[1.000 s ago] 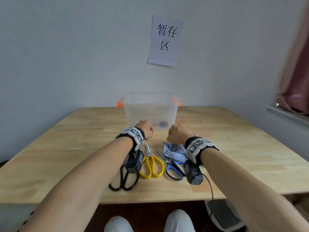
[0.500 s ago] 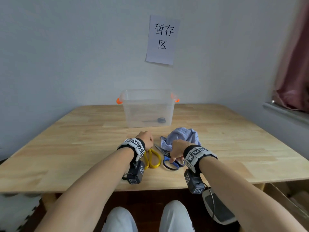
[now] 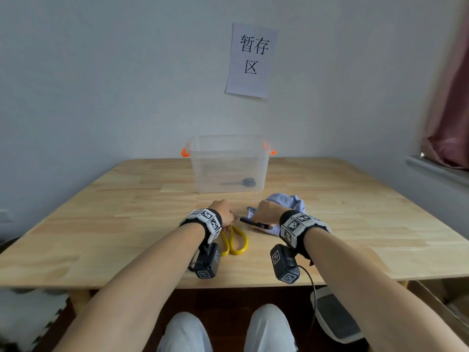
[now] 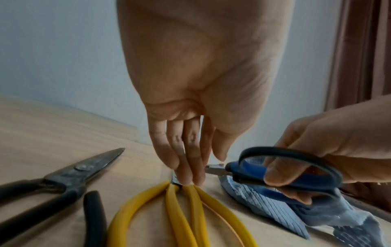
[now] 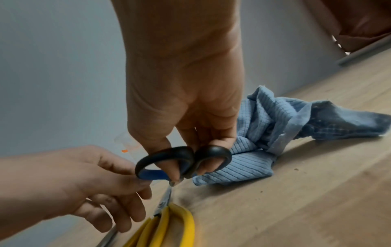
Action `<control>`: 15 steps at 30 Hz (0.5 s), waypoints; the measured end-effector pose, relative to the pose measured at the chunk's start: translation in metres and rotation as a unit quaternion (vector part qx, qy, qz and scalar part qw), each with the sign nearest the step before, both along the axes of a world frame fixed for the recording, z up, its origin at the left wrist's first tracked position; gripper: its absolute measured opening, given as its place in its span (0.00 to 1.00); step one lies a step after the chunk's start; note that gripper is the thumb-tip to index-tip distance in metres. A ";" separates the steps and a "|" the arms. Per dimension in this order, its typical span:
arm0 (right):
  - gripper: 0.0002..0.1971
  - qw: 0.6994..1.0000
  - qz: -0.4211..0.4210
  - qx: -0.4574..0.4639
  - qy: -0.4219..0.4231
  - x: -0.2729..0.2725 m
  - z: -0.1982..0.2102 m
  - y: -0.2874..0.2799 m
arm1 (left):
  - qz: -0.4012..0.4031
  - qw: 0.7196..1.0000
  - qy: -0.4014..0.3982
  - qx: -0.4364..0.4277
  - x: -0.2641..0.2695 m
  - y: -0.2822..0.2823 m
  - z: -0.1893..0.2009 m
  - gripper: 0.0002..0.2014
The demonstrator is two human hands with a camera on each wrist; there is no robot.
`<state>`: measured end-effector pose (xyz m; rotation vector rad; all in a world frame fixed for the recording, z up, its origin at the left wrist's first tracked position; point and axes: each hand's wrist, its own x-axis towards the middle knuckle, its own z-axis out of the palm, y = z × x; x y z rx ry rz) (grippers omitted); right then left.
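Right wrist: gripping blue scissors [image 5: 191, 158] by seemingly stiff, light handle loops in right hand [image 5: 182, 103]; touching yellow scissors [image 5: 186, 222] with straight-fingered left hand [image 5: 69, 180].

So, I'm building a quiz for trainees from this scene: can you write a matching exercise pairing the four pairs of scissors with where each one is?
Things:
1. yellow-handled scissors
2. blue-handled scissors
3. black shears
4. grey scissors

Places:
A. inside the clear bin
B. gripped by the right hand
C. lying untouched on the table
D. touched by fingertips of the left hand

Pairs: 1-D, 2-B, 3-C, 4-A
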<state>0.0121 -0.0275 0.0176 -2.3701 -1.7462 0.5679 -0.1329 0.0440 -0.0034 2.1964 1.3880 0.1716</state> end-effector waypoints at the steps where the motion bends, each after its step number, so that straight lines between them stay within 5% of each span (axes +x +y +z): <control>1: 0.15 1.000 -0.007 0.015 -0.003 0.000 -0.001 0.002 | 0.011 1.000 -0.016 -0.015 0.000 0.002 -0.001 0.15; 7: 0.20 0.992 -0.008 0.114 0.059 -0.003 -0.004 0.010 | 0.101 0.960 -0.205 -0.161 0.005 0.004 0.007 0.26; 11: 0.19 0.986 0.011 0.144 0.078 -0.002 -0.005 0.017 | 0.150 0.892 -0.357 -0.234 0.010 0.002 0.015 0.16; 15: 0.14 0.979 0.022 0.178 0.094 0.000 -0.005 0.023 | 0.172 0.857 -0.420 -0.245 0.015 0.003 0.019 0.06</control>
